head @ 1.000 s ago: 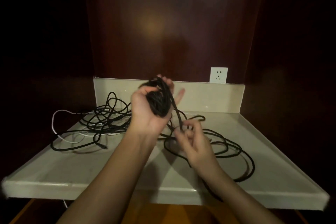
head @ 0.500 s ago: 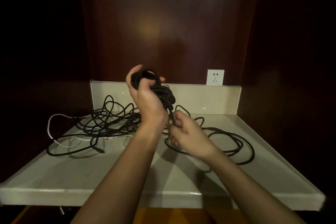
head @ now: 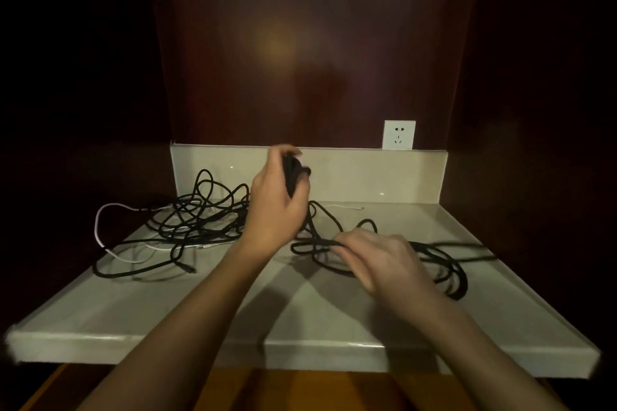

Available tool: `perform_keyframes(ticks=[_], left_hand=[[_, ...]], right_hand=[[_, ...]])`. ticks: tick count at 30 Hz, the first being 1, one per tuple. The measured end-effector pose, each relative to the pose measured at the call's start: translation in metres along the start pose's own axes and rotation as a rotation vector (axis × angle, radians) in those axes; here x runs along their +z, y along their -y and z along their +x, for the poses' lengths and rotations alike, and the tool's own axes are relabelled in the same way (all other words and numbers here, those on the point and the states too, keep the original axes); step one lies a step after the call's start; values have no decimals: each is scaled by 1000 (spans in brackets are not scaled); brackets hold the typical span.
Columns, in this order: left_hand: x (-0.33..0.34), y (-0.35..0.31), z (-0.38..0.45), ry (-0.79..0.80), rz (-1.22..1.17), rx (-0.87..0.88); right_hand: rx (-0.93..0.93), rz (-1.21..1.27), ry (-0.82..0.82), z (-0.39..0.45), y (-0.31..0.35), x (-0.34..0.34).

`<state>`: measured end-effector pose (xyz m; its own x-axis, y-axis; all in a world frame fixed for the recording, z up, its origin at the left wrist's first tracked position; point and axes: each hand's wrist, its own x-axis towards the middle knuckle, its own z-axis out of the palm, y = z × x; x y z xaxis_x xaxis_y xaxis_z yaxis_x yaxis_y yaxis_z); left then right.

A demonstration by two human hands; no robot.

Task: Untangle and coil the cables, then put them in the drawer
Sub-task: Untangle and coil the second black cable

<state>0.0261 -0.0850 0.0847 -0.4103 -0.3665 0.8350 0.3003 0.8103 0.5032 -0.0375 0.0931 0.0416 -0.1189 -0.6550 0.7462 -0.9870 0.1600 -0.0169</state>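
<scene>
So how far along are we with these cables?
Early stage. Partly done: the left hand grips a small bundle of coiled black cable. In hand: the right hand pinches that cable's loose black loops on the pale stone counter, feeding them in. Left: the tangled pile of black cables with a thin white cable through it lies untouched. No drawer is in view.

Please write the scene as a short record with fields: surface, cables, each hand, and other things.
surface: pale counter with a raised back edge
cables: black cable tangle at left; white cable mixed in; loose black loops at right
left hand: raised, holds a black coil
right hand: low over the counter, pinches a black strand
other: wall socket on the dark wood wall
</scene>
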Motion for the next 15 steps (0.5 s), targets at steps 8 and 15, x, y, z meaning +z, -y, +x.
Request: perform_keyframes(ticks=[8, 15], left_hand=[[-23, -40, -17, 773, -197, -48], [-35, -44, -17, 957, -15, -118]], right_hand=[[-345, 40, -106, 42, -2, -37], [-236, -60, 158, 66, 0, -53]])
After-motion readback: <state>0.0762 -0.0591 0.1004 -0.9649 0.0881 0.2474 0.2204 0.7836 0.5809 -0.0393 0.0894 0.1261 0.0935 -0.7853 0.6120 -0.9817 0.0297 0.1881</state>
